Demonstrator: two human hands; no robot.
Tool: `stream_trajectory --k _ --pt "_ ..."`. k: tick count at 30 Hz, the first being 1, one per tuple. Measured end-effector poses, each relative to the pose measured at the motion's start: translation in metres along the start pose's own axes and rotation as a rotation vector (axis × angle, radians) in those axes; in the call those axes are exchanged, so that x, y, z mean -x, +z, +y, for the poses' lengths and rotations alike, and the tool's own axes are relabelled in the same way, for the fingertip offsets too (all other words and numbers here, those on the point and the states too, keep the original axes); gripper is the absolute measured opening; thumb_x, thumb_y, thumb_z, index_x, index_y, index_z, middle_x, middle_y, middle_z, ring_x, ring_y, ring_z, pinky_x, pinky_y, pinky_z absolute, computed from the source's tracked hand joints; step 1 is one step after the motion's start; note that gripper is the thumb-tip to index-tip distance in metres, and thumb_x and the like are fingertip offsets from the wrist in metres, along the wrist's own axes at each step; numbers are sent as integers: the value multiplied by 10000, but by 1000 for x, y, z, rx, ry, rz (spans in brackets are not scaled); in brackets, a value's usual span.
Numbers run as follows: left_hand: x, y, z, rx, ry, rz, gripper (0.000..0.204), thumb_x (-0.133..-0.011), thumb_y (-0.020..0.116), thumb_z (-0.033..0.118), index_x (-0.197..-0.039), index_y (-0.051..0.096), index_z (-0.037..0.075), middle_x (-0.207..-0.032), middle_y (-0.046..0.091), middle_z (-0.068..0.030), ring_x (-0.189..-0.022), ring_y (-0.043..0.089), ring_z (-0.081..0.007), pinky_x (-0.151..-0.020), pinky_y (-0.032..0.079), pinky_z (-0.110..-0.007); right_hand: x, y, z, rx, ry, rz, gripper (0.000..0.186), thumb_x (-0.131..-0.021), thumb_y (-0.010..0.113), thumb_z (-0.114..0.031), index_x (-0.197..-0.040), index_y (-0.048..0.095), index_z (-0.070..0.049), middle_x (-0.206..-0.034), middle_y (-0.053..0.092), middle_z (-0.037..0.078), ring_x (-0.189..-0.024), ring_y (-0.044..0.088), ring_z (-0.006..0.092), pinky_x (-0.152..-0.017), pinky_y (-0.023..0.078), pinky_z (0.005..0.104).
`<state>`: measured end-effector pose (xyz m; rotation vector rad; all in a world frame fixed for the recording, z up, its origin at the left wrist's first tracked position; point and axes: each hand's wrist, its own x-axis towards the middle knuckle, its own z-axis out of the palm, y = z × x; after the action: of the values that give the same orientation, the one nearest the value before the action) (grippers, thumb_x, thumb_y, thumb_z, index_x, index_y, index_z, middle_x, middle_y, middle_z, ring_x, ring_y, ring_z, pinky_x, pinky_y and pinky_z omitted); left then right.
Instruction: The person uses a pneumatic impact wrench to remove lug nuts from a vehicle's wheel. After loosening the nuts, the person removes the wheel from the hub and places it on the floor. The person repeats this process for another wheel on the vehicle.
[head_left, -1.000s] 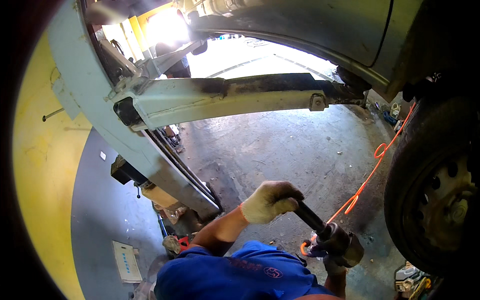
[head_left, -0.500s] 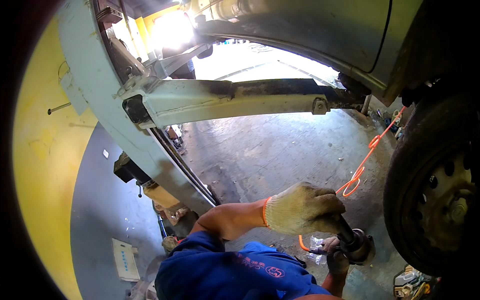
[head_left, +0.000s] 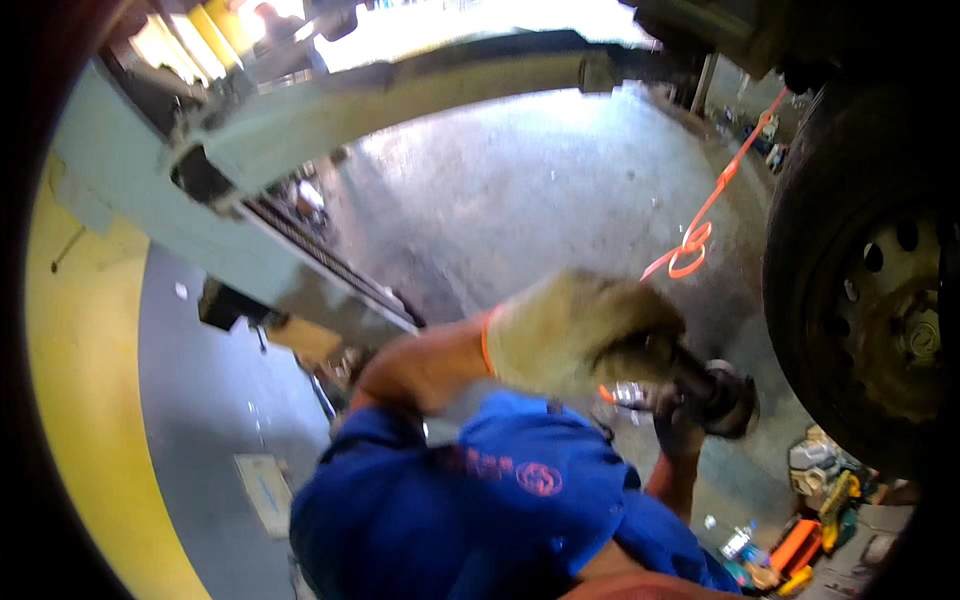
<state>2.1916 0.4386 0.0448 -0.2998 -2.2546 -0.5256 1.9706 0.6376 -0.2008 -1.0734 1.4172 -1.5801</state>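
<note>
Nearest us, at six o'clock, we record one blue shirt (head_left: 450, 510) and two hands, both occupied. The left hand (head_left: 590, 335), in a pale knit glove (head_left: 540, 330), is blurred but closed around the one dark shaft (head_left: 698, 376) of an impact wrench (head_left: 738, 405), which we locate toward four o'clock. The right hand (head_left: 678, 430) grips the same tool beside its rounded head; its exact finger positions we cannot tell. Farther out at four o'clock lies one pile of hand tools (head_left: 838, 500), too jumbled to count. At three o'clock we note one steel wheel (head_left: 885, 350) with its tyre (head_left: 800, 300); floor (head_left: 560, 200) shows between tyre and wrench. One orange hose (head_left: 726, 180), looped, runs toward two o'clock. Beyond, we count one lift post (head_left: 130, 190) at nine, one lift arm (head_left: 400, 108) at eleven and one yellow-and-grey wall (head_left: 90, 400) at eight.
</note>
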Motion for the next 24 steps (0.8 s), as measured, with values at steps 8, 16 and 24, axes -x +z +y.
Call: stream_trajectory --k 8,16,24 --pt "-2 8 10 50 -211 -94 450 -816 826 355 -1098 650 51 -801 672 -67 -680 672 -264 -597 523 -371 -1 24 -14 -299 63 -20 414 -899 655 -521 -805 551 -132 -795 560 10 -737 530 166 -716 444 373" --pt "-30 -49 -26 -432 -369 180 148 -901 662 87 -1033 647 22 -940 708 -131 -797 705 -286 -700 560 -360 8 8 -14 -188 -20 77 355 -921 669 -431 -761 573 -129 -691 578 6 -621 544 149 -609 445 333" --pt "-34 -176 -174 -885 -695 -219 326 -1013 514 280 -1230 649 76 -1262 644 -152 -1223 583 -326 -1039 464 -418 14 2 -36 -248 -47 53 342 -949 674 -364 -720 598 -121 -598 594 -1 -522 553 119 -515 449 294"
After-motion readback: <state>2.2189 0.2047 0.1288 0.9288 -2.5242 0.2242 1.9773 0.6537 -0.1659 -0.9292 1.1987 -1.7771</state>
